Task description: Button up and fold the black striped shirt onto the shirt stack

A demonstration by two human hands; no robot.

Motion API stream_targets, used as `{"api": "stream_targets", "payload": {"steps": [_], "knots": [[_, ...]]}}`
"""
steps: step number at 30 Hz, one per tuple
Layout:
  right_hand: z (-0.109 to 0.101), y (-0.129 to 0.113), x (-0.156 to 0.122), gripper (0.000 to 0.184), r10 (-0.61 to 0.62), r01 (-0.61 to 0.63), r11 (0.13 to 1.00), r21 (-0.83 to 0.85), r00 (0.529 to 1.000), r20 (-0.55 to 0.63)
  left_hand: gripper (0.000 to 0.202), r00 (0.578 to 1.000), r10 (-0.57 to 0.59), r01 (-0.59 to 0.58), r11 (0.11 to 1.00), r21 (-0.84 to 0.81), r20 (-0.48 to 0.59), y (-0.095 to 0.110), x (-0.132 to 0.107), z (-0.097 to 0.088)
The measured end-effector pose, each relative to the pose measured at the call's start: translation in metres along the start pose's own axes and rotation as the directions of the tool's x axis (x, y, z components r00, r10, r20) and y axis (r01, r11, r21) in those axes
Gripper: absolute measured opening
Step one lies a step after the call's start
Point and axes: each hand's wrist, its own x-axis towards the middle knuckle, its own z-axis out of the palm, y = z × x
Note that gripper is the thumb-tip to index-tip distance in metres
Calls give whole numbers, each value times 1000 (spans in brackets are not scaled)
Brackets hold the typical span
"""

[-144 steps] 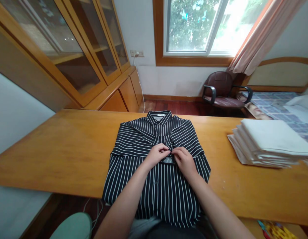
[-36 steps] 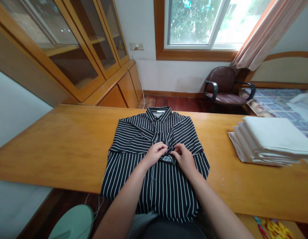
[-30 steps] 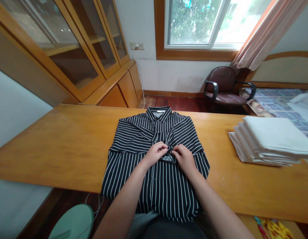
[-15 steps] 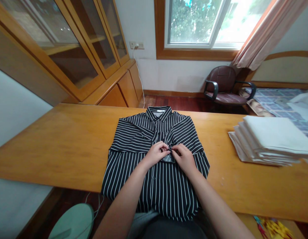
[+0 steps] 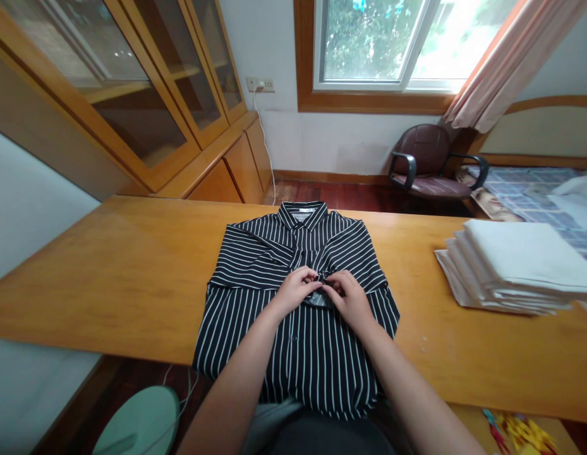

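A black shirt with white stripes [image 5: 248,259] lies face up on the wooden table, its collar [image 5: 302,213] pointing away from me and its lower end hanging over the near edge. Both sleeves are laid across the chest. At the middle of the shirt, a cuff [image 5: 319,299] is pinched from the left by my left hand [image 5: 294,292] and from the right by my right hand [image 5: 350,297]. The fingertips of both hands nearly meet there. My fingers partly cover the cuff, so its button, if any, cannot be made out.
A stack of folded white cloth [image 5: 520,253] rests on the right of the wooden table [image 5: 132,265]. Below the near edge are a pale green round stool [image 5: 141,420] and yellow ribbons [image 5: 525,433]. Beyond stand a glass-door cabinet [image 5: 193,145] and an armchair [image 5: 426,158].
My fingertips have shifted slightly on the cuff, the right ones moving a little to the left. The shirt and everything else stay in place.
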Motion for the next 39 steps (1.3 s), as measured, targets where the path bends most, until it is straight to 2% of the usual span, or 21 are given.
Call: {"api": "stream_targets", "payload": {"steps": [11, 16, 25, 31, 39], "knots": [[1, 5, 2, 13, 11, -11, 1000, -8, 1000, 25, 18, 1000, 11, -11, 1000, 12, -23, 2, 0, -1], [-1, 0, 3, 15, 29, -29, 999, -16, 999, 26, 26, 1000, -23, 23, 999, -34, -1, 3, -2, -1], [-1, 2, 3, 15, 45, -44, 999, -23, 998, 41, 30, 1000, -3, 3, 1000, -1, 7, 2, -2, -1], [-1, 2, 3, 16, 56, -55, 998, -30, 998, 34, 33, 1000, 16, -15, 999, -42, 23, 7, -3, -1], [1, 6, 1, 18, 49, -47, 998, -44, 998, 44, 23, 999, 19, -18, 999, -26, 31, 6, -3, -2]]}}
